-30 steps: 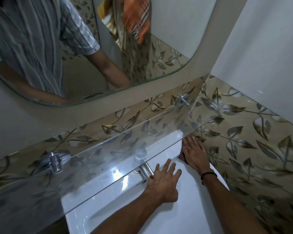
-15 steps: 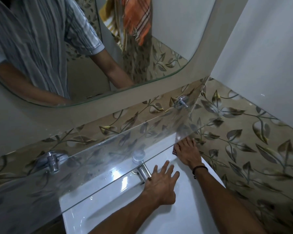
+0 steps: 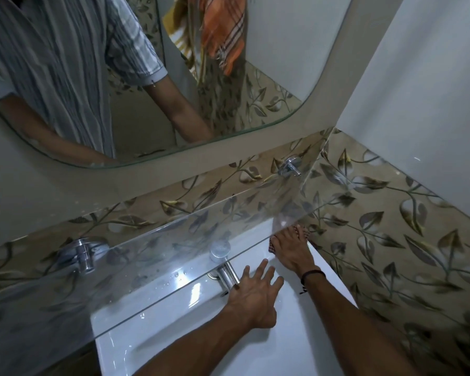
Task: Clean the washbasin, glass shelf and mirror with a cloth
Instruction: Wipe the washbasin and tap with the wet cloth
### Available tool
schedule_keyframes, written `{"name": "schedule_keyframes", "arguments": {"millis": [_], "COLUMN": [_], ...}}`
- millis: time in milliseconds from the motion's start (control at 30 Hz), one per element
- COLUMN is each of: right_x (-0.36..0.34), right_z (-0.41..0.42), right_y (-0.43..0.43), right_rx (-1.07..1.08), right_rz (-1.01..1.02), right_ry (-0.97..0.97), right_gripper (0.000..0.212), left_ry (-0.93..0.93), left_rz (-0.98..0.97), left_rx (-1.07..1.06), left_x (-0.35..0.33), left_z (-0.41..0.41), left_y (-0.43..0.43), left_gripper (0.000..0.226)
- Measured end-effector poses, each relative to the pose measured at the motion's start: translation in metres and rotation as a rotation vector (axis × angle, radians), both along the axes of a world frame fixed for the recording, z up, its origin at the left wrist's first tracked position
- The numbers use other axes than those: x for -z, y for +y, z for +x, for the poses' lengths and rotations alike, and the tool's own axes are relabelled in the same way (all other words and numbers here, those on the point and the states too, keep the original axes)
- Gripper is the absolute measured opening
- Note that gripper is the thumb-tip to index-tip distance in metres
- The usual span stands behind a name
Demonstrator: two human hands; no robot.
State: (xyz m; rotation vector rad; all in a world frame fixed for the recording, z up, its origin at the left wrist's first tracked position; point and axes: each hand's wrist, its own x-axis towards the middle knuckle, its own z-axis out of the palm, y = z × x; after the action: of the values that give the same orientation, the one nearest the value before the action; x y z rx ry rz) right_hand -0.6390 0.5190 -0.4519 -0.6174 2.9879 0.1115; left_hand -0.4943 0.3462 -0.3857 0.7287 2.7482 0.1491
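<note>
A white washbasin (image 3: 174, 329) sits below a glass shelf (image 3: 136, 256) and a rounded mirror (image 3: 228, 85). My right hand (image 3: 292, 248) presses flat on a dark checked cloth (image 3: 272, 246) at the basin's back right corner, against the tiled wall; the cloth is mostly hidden under the hand and its fingertips reach under the shelf's right end. My left hand (image 3: 251, 297) rests spread on the basin beside the chrome tap (image 3: 227, 274).
Two chrome brackets, one on the left (image 3: 83, 253) and one on the right (image 3: 291, 166), hold the shelf. Leaf-patterned tiles (image 3: 391, 226) cover the wall close on the right. The mirror reflects a striped shirt and an orange checked towel (image 3: 225, 31).
My right hand with the cloth has slid back along the basin's right edge toward the corner under the shelf. My left hand has stayed by the tap.
</note>
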Motion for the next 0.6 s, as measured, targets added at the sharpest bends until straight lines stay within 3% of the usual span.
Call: {"name": "schedule_keyframes", "arguments": {"millis": [133, 333, 467, 600], "right_x": [-0.009, -0.008, -0.01, -0.015], "right_z": [0.005, -0.005, 0.006, -0.003], "right_y": [0.026, 0.007, 0.01, 0.025], "right_rx": [-0.183, -0.038, -0.127, -0.113], "right_rz": [0.015, 0.058, -0.08, 0.016], "right_ry": [0.036, -0.057, -0.088, -0.09], "right_gripper": [0.06, 0.064, 0.066, 0.07], "left_ry": [-0.014, -0.025, -0.018, -0.036], "left_rz": [0.012, -0.005, -0.015, 0.0], "left_rx": [-0.007, -0.013, -0.013, -0.019], "left_x": [0.0, 0.001, -0.003, -0.002], "left_z": [0.0, 0.0, 0.0, -0.001], "left_y": [-0.001, 0.001, 0.0, 0.0], "left_gripper": [0.075, 0.076, 0.079, 0.078]}}
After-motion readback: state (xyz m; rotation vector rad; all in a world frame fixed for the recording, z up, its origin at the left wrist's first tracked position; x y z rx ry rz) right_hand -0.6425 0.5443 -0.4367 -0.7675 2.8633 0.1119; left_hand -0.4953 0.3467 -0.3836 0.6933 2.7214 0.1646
